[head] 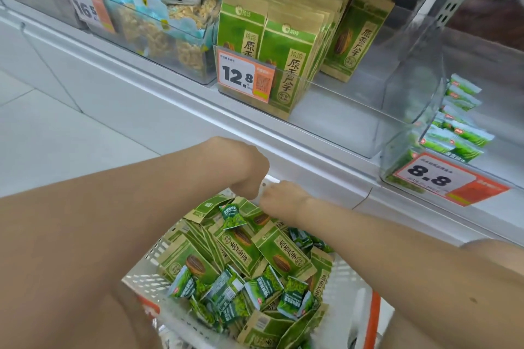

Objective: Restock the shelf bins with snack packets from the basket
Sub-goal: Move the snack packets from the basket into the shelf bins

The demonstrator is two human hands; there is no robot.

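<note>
Left hand (249,176) and right hand (283,198) curl over green snack packets (283,252) at the far end of the basket (147,263), what each grip pinches hidden; tugging one packet may spill the small pouches (230,218) lying atop.

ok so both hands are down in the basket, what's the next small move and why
Probably close the right hand on a tall green packet near it and lift it clear. Both it and the left hand sit at the basket's far end, grip unclear, and the 12.8 bin shows bare floor.
</note>
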